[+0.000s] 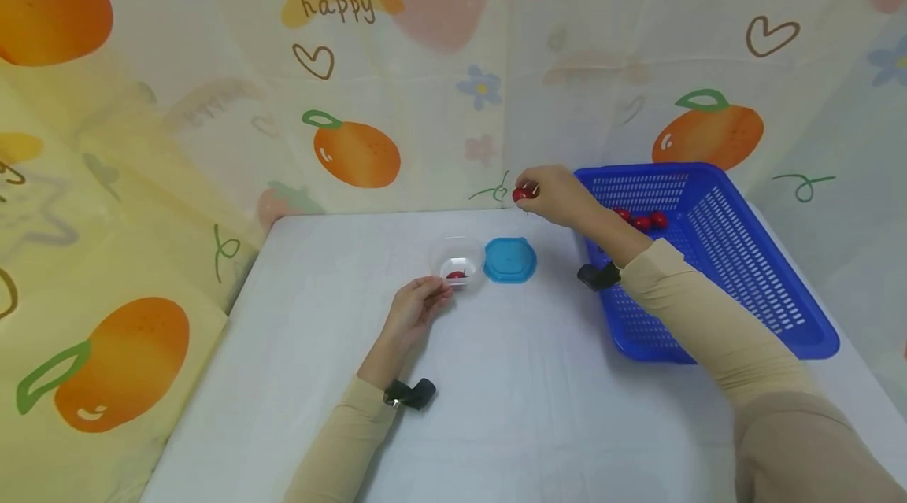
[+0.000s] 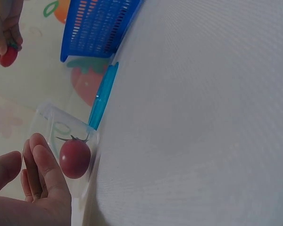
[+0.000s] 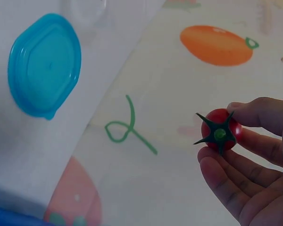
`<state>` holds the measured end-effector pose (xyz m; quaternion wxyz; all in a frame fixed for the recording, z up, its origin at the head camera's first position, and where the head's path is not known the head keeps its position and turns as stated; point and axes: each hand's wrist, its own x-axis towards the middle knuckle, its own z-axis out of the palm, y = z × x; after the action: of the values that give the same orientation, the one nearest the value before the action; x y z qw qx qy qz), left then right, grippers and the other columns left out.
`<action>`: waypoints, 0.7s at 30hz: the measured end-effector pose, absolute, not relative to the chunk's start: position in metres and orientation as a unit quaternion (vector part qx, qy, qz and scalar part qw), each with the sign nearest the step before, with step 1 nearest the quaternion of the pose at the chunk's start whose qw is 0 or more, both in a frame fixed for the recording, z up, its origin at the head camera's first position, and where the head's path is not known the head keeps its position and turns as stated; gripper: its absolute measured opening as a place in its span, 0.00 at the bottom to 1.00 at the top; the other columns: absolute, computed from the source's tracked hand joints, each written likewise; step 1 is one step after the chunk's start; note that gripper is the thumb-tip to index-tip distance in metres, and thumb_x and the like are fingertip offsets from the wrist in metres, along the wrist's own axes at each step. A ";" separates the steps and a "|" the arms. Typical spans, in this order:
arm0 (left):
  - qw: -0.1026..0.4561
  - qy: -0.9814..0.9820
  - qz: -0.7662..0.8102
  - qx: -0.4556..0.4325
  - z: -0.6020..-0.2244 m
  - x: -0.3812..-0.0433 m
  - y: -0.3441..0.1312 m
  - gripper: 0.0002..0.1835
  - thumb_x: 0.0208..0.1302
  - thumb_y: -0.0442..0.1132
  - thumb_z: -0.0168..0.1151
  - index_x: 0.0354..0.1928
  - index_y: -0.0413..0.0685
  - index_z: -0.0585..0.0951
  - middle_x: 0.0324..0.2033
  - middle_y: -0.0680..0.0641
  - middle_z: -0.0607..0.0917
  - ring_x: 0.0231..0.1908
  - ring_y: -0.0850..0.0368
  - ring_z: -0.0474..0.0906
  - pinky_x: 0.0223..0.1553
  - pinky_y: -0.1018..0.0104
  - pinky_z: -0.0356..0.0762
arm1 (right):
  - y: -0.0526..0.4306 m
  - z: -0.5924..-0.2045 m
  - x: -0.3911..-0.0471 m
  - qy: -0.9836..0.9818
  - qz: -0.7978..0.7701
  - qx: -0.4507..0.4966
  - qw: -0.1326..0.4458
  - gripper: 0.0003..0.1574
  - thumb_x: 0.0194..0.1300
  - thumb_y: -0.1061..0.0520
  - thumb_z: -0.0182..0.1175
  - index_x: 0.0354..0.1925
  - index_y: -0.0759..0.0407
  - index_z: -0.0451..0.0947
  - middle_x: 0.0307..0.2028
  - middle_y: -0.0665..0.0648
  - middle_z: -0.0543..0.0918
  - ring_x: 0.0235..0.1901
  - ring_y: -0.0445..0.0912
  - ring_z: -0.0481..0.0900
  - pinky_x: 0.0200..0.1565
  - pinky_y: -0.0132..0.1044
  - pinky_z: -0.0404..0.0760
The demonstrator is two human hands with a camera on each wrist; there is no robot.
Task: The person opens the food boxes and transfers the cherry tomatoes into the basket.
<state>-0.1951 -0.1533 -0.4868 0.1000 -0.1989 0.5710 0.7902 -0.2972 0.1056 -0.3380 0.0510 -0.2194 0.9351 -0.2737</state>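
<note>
A cherry tomato with a green star-shaped calyx is pinched between the thumb and fingers of my right hand, raised beside the blue basket. My left hand is at the near side of a small clear plastic container. In the left wrist view its fingers lie against or just beside the container wall, with the thumb standing apart. Inside the container sits another cherry tomato. A blue lid lies flat on the table, just right of the container.
The blue perforated basket stands on the right of the white-covered table, under my right forearm. Several cherry tomatoes lie at its far left; the forearm hides part of it. A fruit-patterned curtain hangs behind the table.
</note>
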 end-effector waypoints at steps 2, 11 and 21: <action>0.100 0.570 0.791 -0.199 -0.487 -0.195 -0.153 0.14 0.69 0.37 0.58 0.53 0.38 0.75 0.37 0.49 0.85 0.39 0.61 0.84 0.45 0.74 0.83 | 0.115 -0.338 -0.298 0.936 -0.277 -0.215 0.041 0.21 0.63 0.58 0.63 0.53 0.66 0.78 0.46 0.67 0.84 0.45 0.56 0.82 0.48 0.48 0.85; 0.102 0.567 0.793 -0.199 -0.487 -0.196 -0.153 0.15 0.69 0.36 0.57 0.55 0.37 0.74 0.36 0.49 0.85 0.37 0.62 0.84 0.44 0.74 0.84 | 0.151 -0.338 -0.301 0.941 -0.279 -0.190 0.019 0.20 0.64 0.57 0.62 0.52 0.67 0.78 0.47 0.69 0.83 0.46 0.59 0.79 0.51 0.53 0.81; 0.107 0.570 0.791 -0.196 -0.485 -0.194 -0.153 0.19 0.69 0.38 0.58 0.58 0.35 0.72 0.40 0.47 0.85 0.39 0.61 0.84 0.46 0.74 0.83 | 0.190 -0.348 -0.304 0.942 -0.287 -0.174 -0.012 0.18 0.62 0.60 0.63 0.48 0.69 0.78 0.45 0.71 0.83 0.45 0.61 0.79 0.51 0.56 0.79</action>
<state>-0.1936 -0.1535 -0.4852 0.1070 -0.1962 0.5698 0.7908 -0.3041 0.1899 -0.3484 -0.0119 -0.1739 0.9419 -0.2873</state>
